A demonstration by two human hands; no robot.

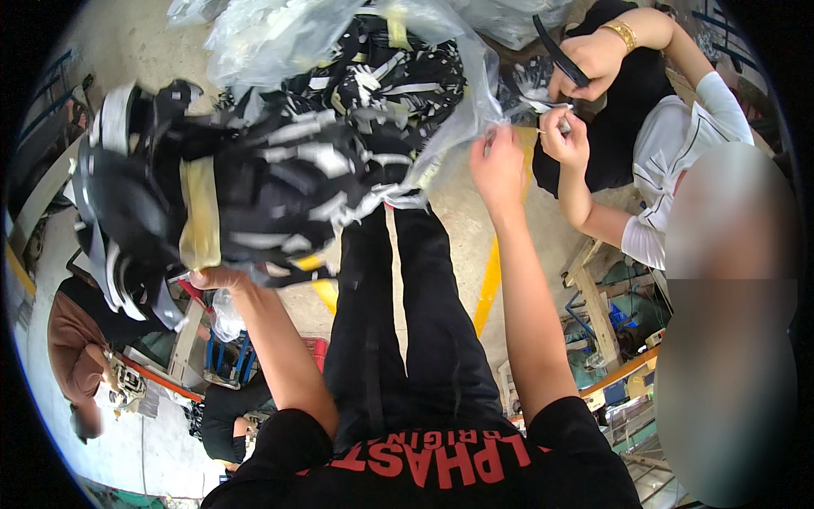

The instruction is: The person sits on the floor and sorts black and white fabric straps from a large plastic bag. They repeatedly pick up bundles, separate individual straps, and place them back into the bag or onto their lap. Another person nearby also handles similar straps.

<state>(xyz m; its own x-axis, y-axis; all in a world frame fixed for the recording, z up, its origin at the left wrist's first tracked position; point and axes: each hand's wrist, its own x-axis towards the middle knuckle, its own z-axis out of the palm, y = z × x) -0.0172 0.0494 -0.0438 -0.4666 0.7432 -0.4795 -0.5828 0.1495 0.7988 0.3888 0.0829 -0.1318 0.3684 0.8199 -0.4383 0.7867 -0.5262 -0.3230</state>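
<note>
A blurred bundle of black and white strips (284,208), wrapped by a pale yellow band (200,212), spans the left and upper centre of the frame, where I see the wearer's left hand (222,278) clamped on its lower edge, thumb in view and most fingers hidden beneath. Right of upper centre, the right hand (498,165) has its fingers closed on the edge of a clear plastic bag (280,42); more black and white strips (398,81) lie in the bag at top centre. Just beside it, upper right, I have a co-worker in a white shirt (644,157), a gold bracelet (621,34) on one wrist, both hands close together, a curved black strap (560,53) at the upper one. Yellow floor lines (489,288) flank the wearer's black trousers (373,339). At lower left, I pick out a person in a brown top (72,339).
</note>
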